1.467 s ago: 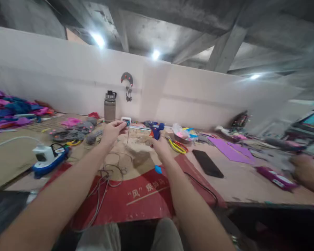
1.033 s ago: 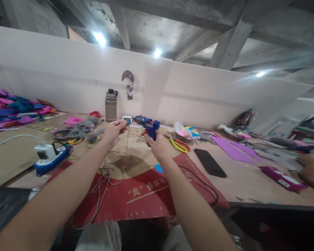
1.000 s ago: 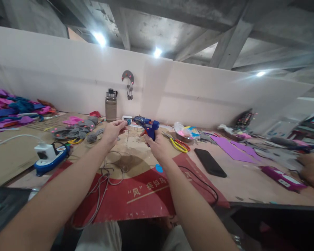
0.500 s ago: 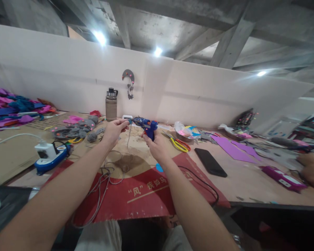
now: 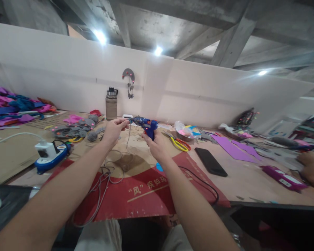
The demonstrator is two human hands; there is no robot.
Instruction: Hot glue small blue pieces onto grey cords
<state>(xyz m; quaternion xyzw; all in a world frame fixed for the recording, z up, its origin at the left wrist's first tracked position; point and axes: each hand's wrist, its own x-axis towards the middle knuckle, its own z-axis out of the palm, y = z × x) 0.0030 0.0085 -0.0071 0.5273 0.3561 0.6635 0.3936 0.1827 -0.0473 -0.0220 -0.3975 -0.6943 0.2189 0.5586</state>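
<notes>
My right hand [image 5: 156,144] is wrapped round the handle of a blue hot glue gun [image 5: 151,128], whose nozzle points left. In my left hand [image 5: 116,129], thumb and fingers pinch a small teal piece [image 5: 130,121] right at the nozzle tip; whether the two touch I cannot tell. A grey cord [image 5: 128,136] hangs down from that piece. More of the cord lies in loose loops [image 5: 107,171] on the red and tan printed sheet [image 5: 146,198] below my hands.
Yellow-handled scissors [image 5: 180,143], a black phone [image 5: 210,162] and purple sheets [image 5: 234,149] lie to the right. At the left stand a blue power strip [image 5: 52,159] and grey felt pieces [image 5: 80,129]. A bottle [image 5: 111,104] stands behind. Another person's hand [image 5: 312,167] is far right.
The small teal piece now looks turned more edge-on at the nozzle. Both hands and the glue gun stay almost in place.
</notes>
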